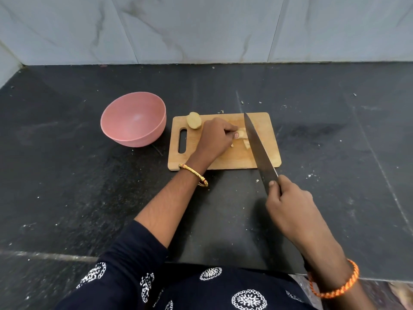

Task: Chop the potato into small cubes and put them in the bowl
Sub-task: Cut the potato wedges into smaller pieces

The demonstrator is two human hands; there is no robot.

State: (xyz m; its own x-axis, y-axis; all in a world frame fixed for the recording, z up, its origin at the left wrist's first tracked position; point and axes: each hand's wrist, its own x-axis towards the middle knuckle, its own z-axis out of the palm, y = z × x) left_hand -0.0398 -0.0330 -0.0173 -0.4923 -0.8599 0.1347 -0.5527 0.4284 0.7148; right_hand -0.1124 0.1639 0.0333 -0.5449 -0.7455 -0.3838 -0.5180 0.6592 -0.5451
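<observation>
A wooden chopping board [263, 153] lies on the black counter. My left hand [215, 136] rests on the board and pinches pale potato strips [242, 134] near its middle. A small cut piece [246, 143] lies just beside the blade. My right hand [288, 202] grips the handle of a large knife [257, 146], whose long dark blade runs across the board right of the strips. A potato half [194, 120] sits at the board's far left corner. The pink bowl [134, 119] stands left of the board with nothing in it.
Black stone counter [89, 186] with scattered crumbs stretches all round. A grey marble-look tiled wall [201, 30] closes the back. The counter's front edge runs just below my right wrist.
</observation>
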